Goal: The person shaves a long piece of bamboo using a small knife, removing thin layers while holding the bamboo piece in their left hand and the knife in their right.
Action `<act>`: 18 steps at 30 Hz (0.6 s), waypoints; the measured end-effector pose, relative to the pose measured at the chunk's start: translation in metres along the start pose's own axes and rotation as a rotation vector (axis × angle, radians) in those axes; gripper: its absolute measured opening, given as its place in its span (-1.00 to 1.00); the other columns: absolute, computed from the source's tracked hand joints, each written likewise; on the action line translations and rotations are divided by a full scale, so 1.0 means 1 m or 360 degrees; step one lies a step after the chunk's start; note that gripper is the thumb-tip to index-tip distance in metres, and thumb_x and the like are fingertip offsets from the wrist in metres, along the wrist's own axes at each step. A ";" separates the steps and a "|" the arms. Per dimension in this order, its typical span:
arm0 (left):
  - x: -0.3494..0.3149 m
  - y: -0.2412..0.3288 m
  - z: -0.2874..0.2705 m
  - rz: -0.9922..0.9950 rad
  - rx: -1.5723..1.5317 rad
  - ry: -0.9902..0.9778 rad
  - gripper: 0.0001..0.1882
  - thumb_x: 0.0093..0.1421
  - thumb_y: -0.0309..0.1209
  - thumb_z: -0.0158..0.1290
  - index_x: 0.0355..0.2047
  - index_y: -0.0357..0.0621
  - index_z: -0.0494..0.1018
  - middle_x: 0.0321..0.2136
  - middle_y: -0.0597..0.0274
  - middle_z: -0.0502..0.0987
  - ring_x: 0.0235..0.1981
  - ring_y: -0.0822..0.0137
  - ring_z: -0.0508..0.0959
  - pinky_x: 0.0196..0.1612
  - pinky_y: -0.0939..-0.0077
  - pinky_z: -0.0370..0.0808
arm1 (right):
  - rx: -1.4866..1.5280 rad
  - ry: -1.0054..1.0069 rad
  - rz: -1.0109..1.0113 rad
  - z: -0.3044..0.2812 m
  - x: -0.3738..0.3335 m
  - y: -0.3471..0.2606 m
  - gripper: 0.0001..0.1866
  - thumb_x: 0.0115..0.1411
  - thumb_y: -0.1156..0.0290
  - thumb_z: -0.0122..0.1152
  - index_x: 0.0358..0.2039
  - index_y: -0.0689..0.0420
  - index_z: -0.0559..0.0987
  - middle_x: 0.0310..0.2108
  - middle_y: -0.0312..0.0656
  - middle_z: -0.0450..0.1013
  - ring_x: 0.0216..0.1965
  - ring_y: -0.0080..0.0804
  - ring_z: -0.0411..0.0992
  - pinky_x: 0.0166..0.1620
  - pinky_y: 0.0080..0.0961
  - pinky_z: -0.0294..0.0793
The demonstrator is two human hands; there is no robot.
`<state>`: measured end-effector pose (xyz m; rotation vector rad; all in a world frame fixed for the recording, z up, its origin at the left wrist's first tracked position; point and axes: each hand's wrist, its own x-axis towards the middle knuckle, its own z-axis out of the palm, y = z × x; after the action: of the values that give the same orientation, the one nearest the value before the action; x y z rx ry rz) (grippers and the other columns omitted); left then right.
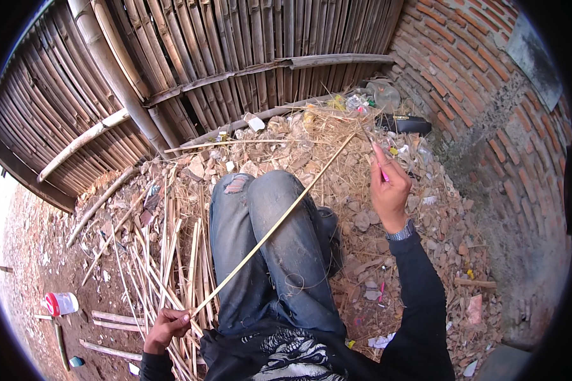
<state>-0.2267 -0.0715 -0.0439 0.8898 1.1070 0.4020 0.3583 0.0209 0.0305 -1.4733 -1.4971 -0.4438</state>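
Observation:
A long, thin bamboo strip (270, 232) runs slantwise across my thighs, from lower left to upper right. Its near end is pinched in my left hand (165, 329), low beside my left hip. My right hand (389, 190) is raised at the right, closed around what looks like a slim knife with a pink handle (385, 176). The narrow blade points up and away, close to the strip's far end; whether the two touch I cannot tell. My jeans (270, 254) are under the strip's middle.
Many split bamboo strips (178, 267) lie in a pile left of my legs. A red and white tub (61, 303) stands farther left. Rubble, shavings (330, 127) and litter cover the ground. A bamboo wall (235, 38) rises ahead, a brick wall (496, 127) at right. A black case (403, 124) lies near the corner.

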 end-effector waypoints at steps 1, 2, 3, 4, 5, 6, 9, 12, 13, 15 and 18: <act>0.002 0.001 0.000 0.0005 -0.0001 -0.0006 -0.71 0.39 -0.32 0.15 -0.40 -0.32 0.60 -0.67 0.44 0.31 -0.68 0.61 0.16 -0.59 0.60 0.00 | 0.0055 -0.0141 -0.0017 0.001 -0.004 -0.019 -0.49 0.22 0.62 0.30 0.18 -0.06 0.64 -0.59 -0.23 0.37 -0.63 -0.43 0.34 -0.55 -0.38 0.30; 0.005 0.006 0.007 -0.0016 0.0001 -0.0004 -0.67 0.40 -0.31 0.13 -0.45 -0.29 0.56 -0.68 0.45 0.29 -0.68 0.60 0.15 -0.59 0.60 -0.01 | 0.0050 -0.0321 -0.0190 0.003 -0.016 -0.032 -0.46 0.20 0.59 0.32 0.19 -0.13 0.63 -0.59 -0.26 0.34 -0.64 -0.42 0.34 -0.57 -0.38 0.32; 0.005 0.009 0.010 -0.0035 0.0005 0.0010 -0.63 0.41 -0.29 0.12 -0.51 -0.26 0.53 -0.69 0.45 0.27 -0.69 0.60 0.14 -0.59 0.59 -0.01 | 0.0057 -0.0498 -0.0364 0.007 -0.028 -0.045 -0.43 0.18 0.57 0.33 0.19 -0.19 0.63 -0.59 -0.28 0.32 -0.65 -0.41 0.35 -0.59 -0.37 0.34; 0.006 0.008 0.009 -0.0033 0.0009 0.0007 -0.63 0.41 -0.29 0.12 -0.51 -0.26 0.53 -0.69 0.45 0.27 -0.69 0.60 0.14 -0.59 0.59 -0.01 | 0.0084 -0.0701 -0.0538 0.008 -0.039 -0.057 -0.39 0.15 0.50 0.35 0.21 -0.32 0.61 -0.57 -0.33 0.30 -0.67 -0.39 0.37 -0.61 -0.38 0.41; 0.007 0.007 0.008 -0.0036 0.0003 -0.0004 -0.61 0.42 -0.29 0.11 -0.54 -0.25 0.50 -0.70 0.45 0.26 -0.69 0.59 0.14 -0.59 0.58 -0.01 | 0.0059 -0.0813 -0.0699 0.009 -0.050 -0.063 -0.41 0.17 0.46 0.33 0.20 -0.36 0.60 -0.56 -0.33 0.28 -0.68 -0.40 0.39 -0.62 -0.41 0.44; 0.008 0.007 0.007 -0.0039 -0.0004 -0.0014 -0.58 0.42 -0.28 0.11 -0.58 -0.23 0.47 -0.71 0.44 0.26 -0.69 0.58 0.14 -0.59 0.58 -0.01 | 0.0060 -0.0805 -0.0696 0.012 -0.050 -0.060 -0.41 0.17 0.46 0.33 0.20 -0.36 0.60 -0.56 -0.33 0.28 -0.68 -0.40 0.39 -0.62 -0.41 0.44; 0.004 0.009 0.007 -0.0052 0.0018 -0.0018 -0.53 0.43 -0.26 0.08 -0.64 -0.19 0.40 -0.71 0.40 0.26 -0.70 0.56 0.15 -0.60 0.56 0.00 | -0.0094 -0.0691 -0.0431 0.019 -0.030 -0.033 -0.44 0.21 0.49 0.28 0.19 -0.33 0.61 -0.54 -0.28 0.34 -0.66 -0.38 0.40 -0.61 -0.35 0.44; 0.011 0.011 0.011 -0.0064 0.0001 -0.0087 -0.52 0.43 -0.25 0.07 -0.65 -0.18 0.38 -0.71 0.36 0.28 -0.71 0.53 0.17 -0.61 0.56 0.03 | -0.0193 -0.0381 -0.0182 0.018 0.008 0.027 -0.43 0.21 0.48 0.29 0.21 -0.34 0.60 -0.53 -0.29 0.34 -0.65 -0.38 0.40 -0.58 -0.34 0.44; 0.011 0.012 0.012 -0.0092 -0.0014 -0.0080 -0.51 0.43 -0.24 0.08 -0.65 -0.17 0.37 -0.72 0.36 0.27 -0.71 0.53 0.17 -0.61 0.56 0.04 | -0.0159 -0.0410 -0.0208 0.017 0.001 0.020 -0.46 0.21 0.47 0.30 0.21 -0.24 0.61 -0.55 -0.26 0.34 -0.65 -0.34 0.39 -0.56 -0.31 0.42; 0.008 0.009 0.011 -0.0112 -0.0035 -0.0063 -0.52 0.42 -0.22 0.08 -0.64 -0.17 0.37 -0.71 0.35 0.27 -0.71 0.51 0.19 -0.62 0.56 0.08 | 0.0024 -0.0623 -0.0414 0.021 -0.023 -0.034 -0.48 0.22 0.46 0.31 0.20 -0.17 0.61 -0.57 -0.24 0.34 -0.65 -0.32 0.38 -0.56 -0.31 0.40; 0.007 0.000 0.001 -0.0125 -0.0119 -0.0070 -0.55 0.43 -0.22 0.08 -0.58 -0.21 0.43 -0.69 0.32 0.30 -0.71 0.50 0.21 -0.62 0.56 0.08 | 0.0116 -0.0774 -0.0503 0.030 -0.027 -0.037 -0.50 0.22 0.46 0.32 0.19 -0.10 0.62 -0.59 -0.22 0.34 -0.65 -0.31 0.36 -0.56 -0.30 0.38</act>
<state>-0.2227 -0.0674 -0.0477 0.7835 1.0763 0.3555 0.3085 0.0218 0.0076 -1.3471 -2.1247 -0.2169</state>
